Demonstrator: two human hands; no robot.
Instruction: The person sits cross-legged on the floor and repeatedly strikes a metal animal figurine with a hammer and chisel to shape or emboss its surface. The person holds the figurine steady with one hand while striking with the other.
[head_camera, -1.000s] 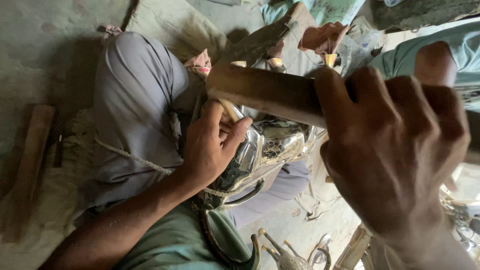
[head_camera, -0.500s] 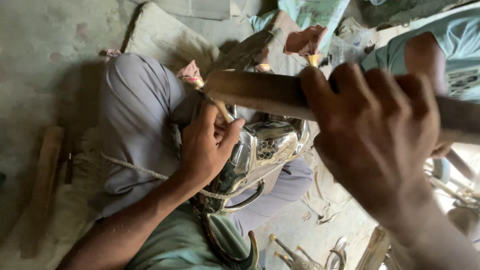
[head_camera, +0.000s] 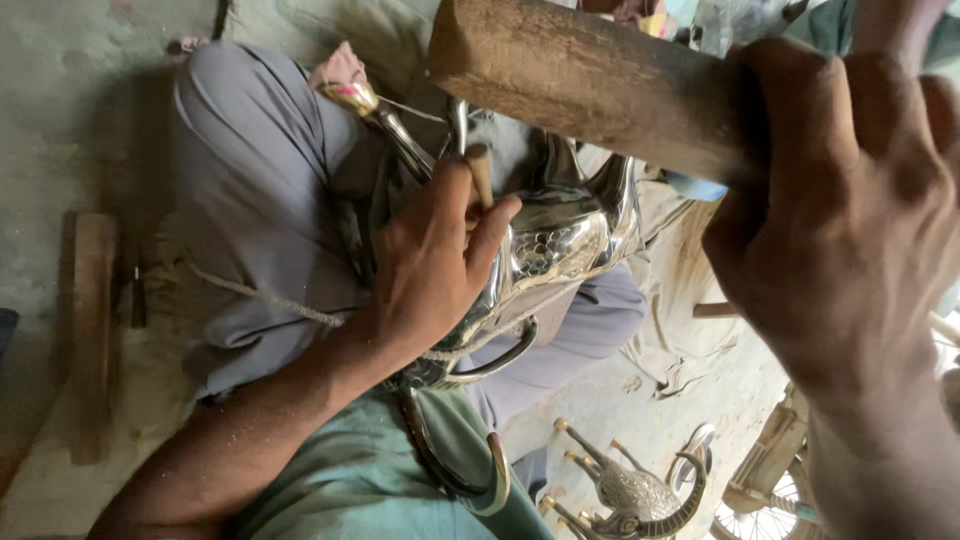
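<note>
Seated cross-legged, a metalworker's left hand (head_camera: 430, 270) pinches a small punch (head_camera: 481, 175) against a shiny metal figurine (head_camera: 560, 240) braced in the lap, while the right hand (head_camera: 850, 220) grips tight around a raised wooden mallet (head_camera: 590, 85), perhaps for chasing.

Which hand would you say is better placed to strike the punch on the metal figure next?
The right hand: it grips the wooden mallet raised above the punch, which the left hand pinches against the shiny metal figure.
</note>
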